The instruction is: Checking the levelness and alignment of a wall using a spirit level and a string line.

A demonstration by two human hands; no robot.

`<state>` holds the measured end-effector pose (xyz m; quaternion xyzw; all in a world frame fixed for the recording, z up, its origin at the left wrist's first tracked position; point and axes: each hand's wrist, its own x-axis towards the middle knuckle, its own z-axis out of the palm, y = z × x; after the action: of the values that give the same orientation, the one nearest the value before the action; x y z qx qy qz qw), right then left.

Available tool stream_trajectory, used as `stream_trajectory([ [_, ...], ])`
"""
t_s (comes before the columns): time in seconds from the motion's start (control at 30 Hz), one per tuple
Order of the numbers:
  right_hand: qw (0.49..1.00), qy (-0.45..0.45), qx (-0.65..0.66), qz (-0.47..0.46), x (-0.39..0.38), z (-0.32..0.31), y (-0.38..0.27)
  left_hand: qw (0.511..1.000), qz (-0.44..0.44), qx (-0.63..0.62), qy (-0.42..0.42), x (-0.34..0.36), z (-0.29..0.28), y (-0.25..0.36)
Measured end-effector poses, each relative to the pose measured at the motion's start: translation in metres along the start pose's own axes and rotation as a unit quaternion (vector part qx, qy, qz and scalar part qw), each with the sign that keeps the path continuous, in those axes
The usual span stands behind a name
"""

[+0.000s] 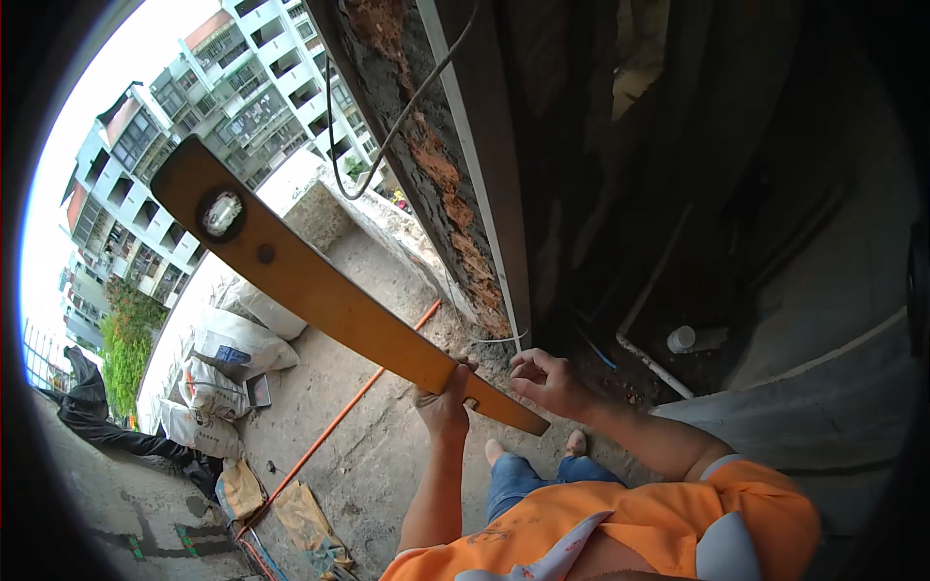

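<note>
Head | left hand (444,409) gripped yellow level (329,298) | right hand (552,383) curled beside level — contents unclear | level already up — metal frame (484,184) beyond it seemingly untouched

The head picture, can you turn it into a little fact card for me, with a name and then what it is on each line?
Left hand: gripping the yellow level near its lower end
Right hand: beside the level's lower end; can't tell if it holds anything
Level: long, slanting across the picture, with a round window near its upper end
Floor: orange pole lying across it
Bags: white sacks piled at the left
Outside: pale buildings
</note>
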<state>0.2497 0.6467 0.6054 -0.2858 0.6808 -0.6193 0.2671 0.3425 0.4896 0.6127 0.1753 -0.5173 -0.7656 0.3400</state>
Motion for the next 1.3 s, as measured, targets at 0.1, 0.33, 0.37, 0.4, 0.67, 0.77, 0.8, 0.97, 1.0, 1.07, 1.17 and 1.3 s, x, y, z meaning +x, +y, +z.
stream_trajectory([
  [0.1,0.995,0.052,-0.049,-0.072,0.017,-0.034,-0.045,0.999,0.015,0.024,-0.017,0.005,0.029,0.001],
  [0.33,0.91,0.17,-0.112,-0.361,0.156,-0.128,-0.214,0.995,0.086,0.038,-0.022,0.055,0.063,-0.003],
  [0.37,0.94,0.138,-0.088,-0.299,0.169,-0.131,-0.242,0.995,0.092,0.042,-0.022,0.062,0.062,-0.009],
  [0.4,0.964,0.109,-0.066,-0.235,0.177,-0.135,-0.267,0.995,0.081,0.053,-0.031,0.067,0.066,-0.011],
  [0.67,0.993,-0.014,-0.012,-0.121,0.215,-0.145,-0.32,0.995,0.04,0.082,-0.029,0.09,0.072,-0.048],
  [0.77,0.992,-0.051,0.023,-0.112,0.224,-0.146,-0.317,0.993,0.042,0.107,-0.019,0.105,0.062,-0.069],
  [0.8,0.991,-0.04,0.033,-0.125,0.224,-0.143,-0.317,0.994,0.031,0.108,-0.007,0.109,0.058,-0.077],
  [0.97,0.989,-0.061,0.099,-0.088,0.214,-0.15,-0.328,0.991,0.009,0.131,0.025,0.129,0.054,-0.11],
  [1.0,0.981,-0.083,0.133,-0.117,0.222,-0.148,-0.325,0.99,0.003,0.136,0.033,0.135,0.052,-0.114],
  [1.07,0.981,-0.086,0.134,-0.107,0.224,-0.146,-0.326,0.99,0.01,0.139,0.002,0.145,0.05,-0.119],
  [1.17,0.977,-0.1,0.147,-0.114,0.233,-0.146,-0.318,0.989,-0.018,0.148,0.02,0.149,0.054,-0.122],
  [1.3,0.974,-0.103,0.148,-0.135,0.233,-0.147,-0.316,0.992,-0.02,0.126,0.01,0.158,0.063,-0.12],
])
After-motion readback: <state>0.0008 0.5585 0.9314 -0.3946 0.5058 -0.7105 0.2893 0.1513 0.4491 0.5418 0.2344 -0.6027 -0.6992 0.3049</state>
